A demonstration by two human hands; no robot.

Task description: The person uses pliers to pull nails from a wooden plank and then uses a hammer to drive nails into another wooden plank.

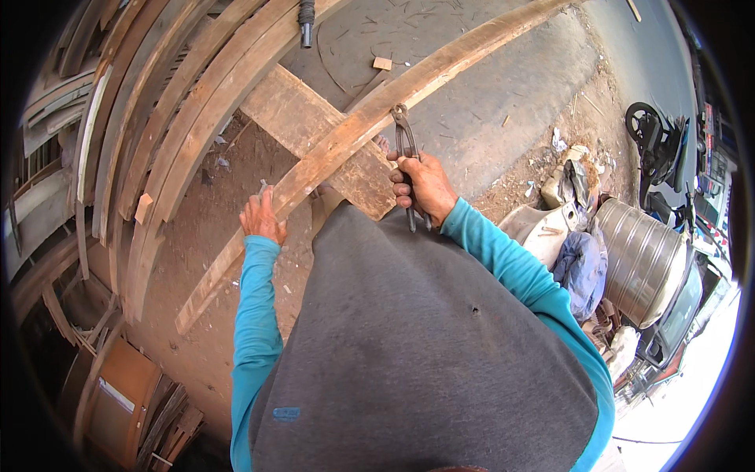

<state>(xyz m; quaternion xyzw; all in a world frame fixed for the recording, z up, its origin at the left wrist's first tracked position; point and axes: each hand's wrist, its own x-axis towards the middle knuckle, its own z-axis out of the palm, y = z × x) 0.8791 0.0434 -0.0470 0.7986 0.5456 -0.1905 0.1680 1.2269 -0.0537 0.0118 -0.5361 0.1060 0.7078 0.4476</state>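
Note:
My right hand is closed around the handles of a pair of dark metal pincers. The pincers' jaws touch the edge of a long wooden beam, which runs from lower left to upper right. My left hand holds the side of that beam toward its near end, with the fingers bent against the wood and partly hidden. Beneath the beam, crossing it, lies a wide worn plank. Whether a nail sits between the jaws is too small to make out.
Long curved boards stand stacked along the left. At the right are a ribbed metal drum, a blue cloth and a motorcycle. A small wood offcut and scattered debris lie on the ground ahead.

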